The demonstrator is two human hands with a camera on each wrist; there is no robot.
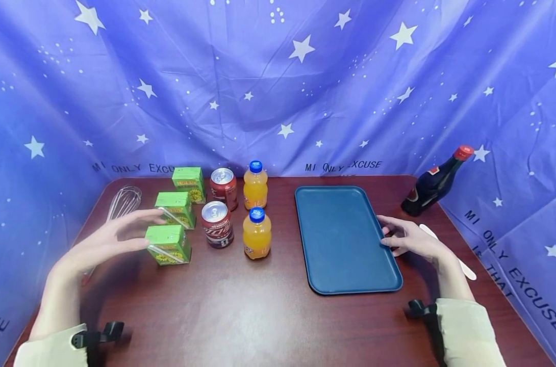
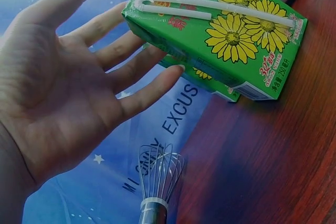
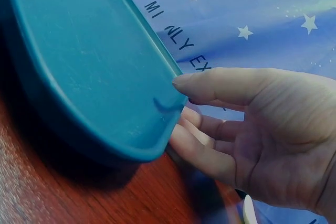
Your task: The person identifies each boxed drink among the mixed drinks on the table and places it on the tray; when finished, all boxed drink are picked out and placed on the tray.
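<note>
My left hand [image 1: 99,242] is beside the nearest green drink carton [image 1: 169,244], thumb at its left side and fingers spread toward the middle carton [image 1: 176,206]. In the left wrist view those fingers extend loosely behind a carton [image 2: 236,30] with yellow flowers and a white straw on its face. On the other side, my right hand [image 1: 413,238] pinches the right rim of a dark blue tray [image 1: 347,239]. The right wrist view has the thumb on top of the rim and the other fingers below it.
A third carton [image 1: 188,183] stands behind. Red cans [image 1: 217,229] and orange juice bottles [image 1: 257,237] are lined up between cartons and tray. A whisk [image 1: 124,201] lies at far left. A dark bottle [image 1: 431,186] with a red cap and a white utensil [image 1: 468,270] are at right.
</note>
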